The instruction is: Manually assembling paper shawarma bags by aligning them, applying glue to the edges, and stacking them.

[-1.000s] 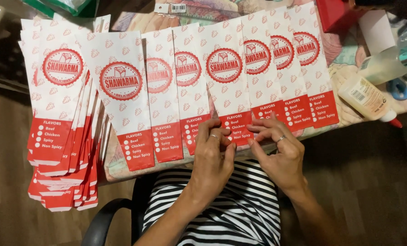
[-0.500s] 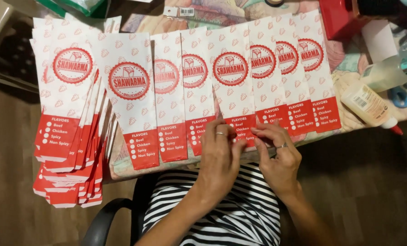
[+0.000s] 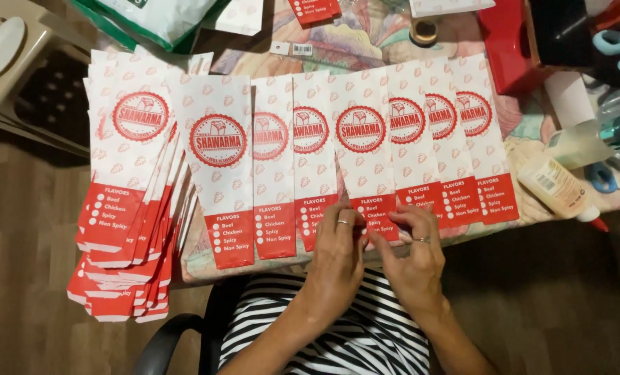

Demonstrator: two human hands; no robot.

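Both hands – left hand (image 3: 337, 253), right hand (image 3: 410, 257) – pinch the red bottom edge of the middle paper pouch (image 3: 362, 149) at the counter's (image 3: 205, 267) near edge; fanned row looks part-worked, left-edge stack (image 3: 126, 208) apparently finished.

The paper sleeves (image 3: 362, 149) fanned across the table are seen as thin, matt white paper with flat red print; the same matt paper is shown by the stack (image 3: 126, 201) at nine o'clock. Smooth metal rings are worn on the left hand (image 3: 337, 260) and right hand (image 3: 410, 260). A glossy plastic bottle (image 3: 556, 187) is laid at three o'clock. The floor (image 3: 25, 278) is finished in matt wood grain. The striped garment (image 3: 331, 333) is soft knitted cloth.
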